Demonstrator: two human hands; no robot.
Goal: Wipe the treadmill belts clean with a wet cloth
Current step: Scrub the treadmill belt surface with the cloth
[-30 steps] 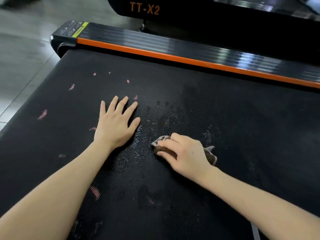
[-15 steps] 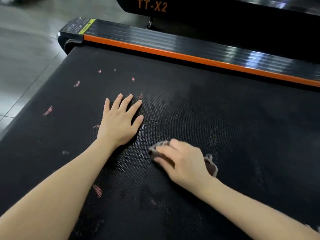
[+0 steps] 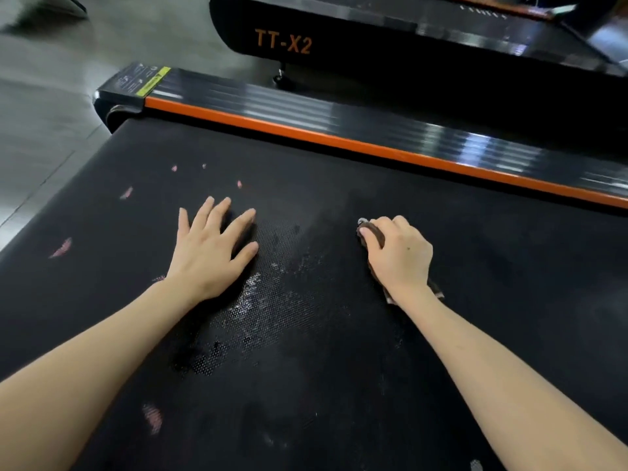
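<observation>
Cloth (image 3: 372, 232), a dark brown wad, sat bunched under my right grip (image 3: 399, 256), whose fingers curled over it and pressed it onto the treadmill belt (image 3: 492, 266). Only its front edge by my fingertips and a corner behind the wrist showed. My left grip (image 3: 207, 253) lay flat with fingers spread on the belt, well apart to the left, holding nothing. Between the two, a wet patch (image 3: 272, 300) glinted on the textured surface. Pink smears (image 3: 61, 248) marked the belt further left and nearer me, none of them under the cloth. To wipe well, I judged, I needed firm downward pressure and overlapping strokes carried across to those smears, with the left grip bracing so the belt would not slide. Beyond ran the orange side rail (image 3: 339, 139), and past it stood a second treadmill (image 3: 373, 45) marked TT-X2.
</observation>
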